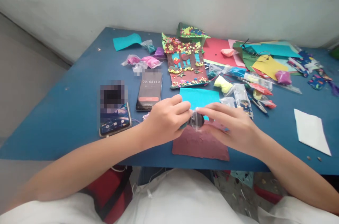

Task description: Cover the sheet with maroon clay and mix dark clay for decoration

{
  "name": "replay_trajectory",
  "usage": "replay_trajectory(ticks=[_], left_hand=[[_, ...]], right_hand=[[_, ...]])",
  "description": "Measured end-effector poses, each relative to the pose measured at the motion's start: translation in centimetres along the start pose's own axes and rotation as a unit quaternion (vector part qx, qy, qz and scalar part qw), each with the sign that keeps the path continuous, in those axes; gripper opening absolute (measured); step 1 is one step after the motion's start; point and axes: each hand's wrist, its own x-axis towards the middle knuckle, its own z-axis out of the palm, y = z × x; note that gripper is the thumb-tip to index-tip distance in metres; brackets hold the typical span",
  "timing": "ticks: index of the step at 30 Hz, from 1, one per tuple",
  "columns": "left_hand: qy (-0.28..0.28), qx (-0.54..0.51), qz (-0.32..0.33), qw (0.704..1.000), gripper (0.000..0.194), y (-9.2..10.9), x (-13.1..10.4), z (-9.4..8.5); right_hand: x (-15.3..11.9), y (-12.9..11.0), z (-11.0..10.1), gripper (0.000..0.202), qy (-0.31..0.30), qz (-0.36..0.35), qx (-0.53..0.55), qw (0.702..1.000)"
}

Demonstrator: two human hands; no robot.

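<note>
Both my hands meet over the front of the table around a small clear plastic bag of black clay (196, 121). My left hand (169, 119) is closed, its curled fingers pinching the left end of the bag. From the other side, my right hand (233, 125) grips the bag between its fingertips. Something teal shows just under my left fingers; I cannot make out what it is. Below the hands lies a turquoise card (197, 96), its lower part covered by a layer of mauve-brown clay (200, 144). My hands hide the card's middle.
Behind the card lies a decorated clay picture (185, 63). A phone showing a timer (149, 91) and another phone (115, 119) are on the left. Bags of pink clay (150, 62), coloured paper (215, 51) and a yellow clay lump (223, 84) lie farther back. White paper (311, 130) is right.
</note>
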Motion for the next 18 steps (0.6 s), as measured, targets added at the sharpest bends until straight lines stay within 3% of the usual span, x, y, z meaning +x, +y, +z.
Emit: replay_trajectory(ticks=[4,9,14,18], left_hand=[[-0.019,0.038,0.011,0.999,0.018,0.4,0.0,-0.1],[-0.05,-0.027,-0.013,0.998,0.02,0.6,0.0,-0.2],[-0.015,-0.088,-0.037,0.995,0.022,0.2,0.3,-0.7],[-0.018,-0.187,-0.085,0.978,0.025,0.5,0.5,-0.8]], right_hand=[[-0.1,-0.7,0.8,0.017,-0.023,-0.01,-0.046,0.999],[0.1,-0.7,0.1,0.015,-0.045,-0.036,-0.086,0.995],[0.5,0.7,-1.9,0.014,-0.039,0.003,-0.004,0.999],[0.5,1.0,-2.1,0.007,-0.032,0.006,0.066,0.997]])
